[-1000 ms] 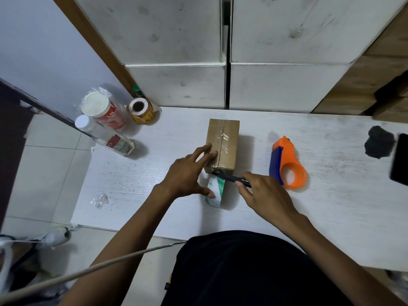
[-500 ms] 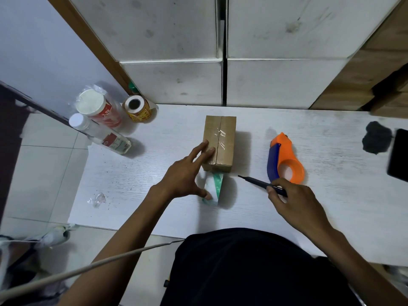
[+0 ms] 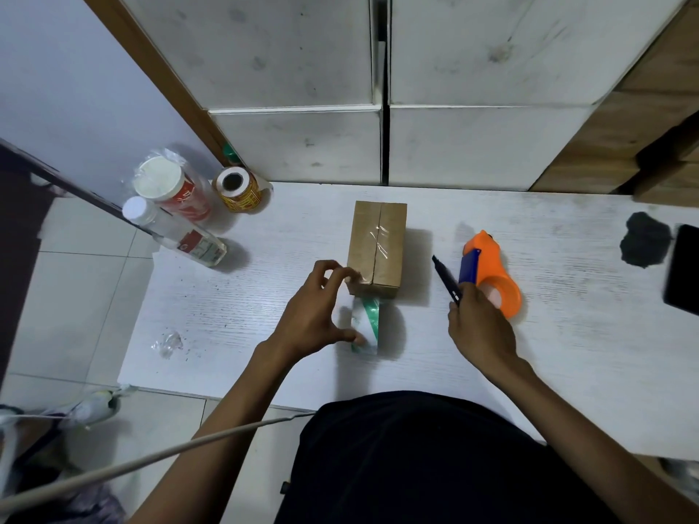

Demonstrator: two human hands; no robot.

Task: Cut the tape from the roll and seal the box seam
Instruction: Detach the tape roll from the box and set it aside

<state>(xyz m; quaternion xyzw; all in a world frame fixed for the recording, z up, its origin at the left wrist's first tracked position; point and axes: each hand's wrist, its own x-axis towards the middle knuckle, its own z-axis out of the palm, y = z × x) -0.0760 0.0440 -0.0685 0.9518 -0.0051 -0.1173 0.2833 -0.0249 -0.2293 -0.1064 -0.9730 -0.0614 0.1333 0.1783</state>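
- A small brown cardboard box stands on the white desk, near the middle, with a strip of clear tape along the seam on its top.
- The tape roll stands on its edge just in front of the box, on the side of the person; it has a white and green core, and it seems to touch the near face of the box.
- The left hand is beside the near left corner of the box. Its thumb rests against the roll, and its fingers are bent and close together at the top edge of the box, where the clear tape ends. Whether they pinch the tape, I cannot tell.
- The right hand is to the right of the box, apart from it. Its fingers are closed around a dark, thin cutter, whose tip points away from the person and a little to the left.
- An orange and blue tape dispenser lies on the desk just behind the right hand.
- At the far left corner of the desk are a clear plastic bottle, a red can with white lid and a yellow roll.
- At the right edge lie a black lump and a dark flat thing, only partly in view.
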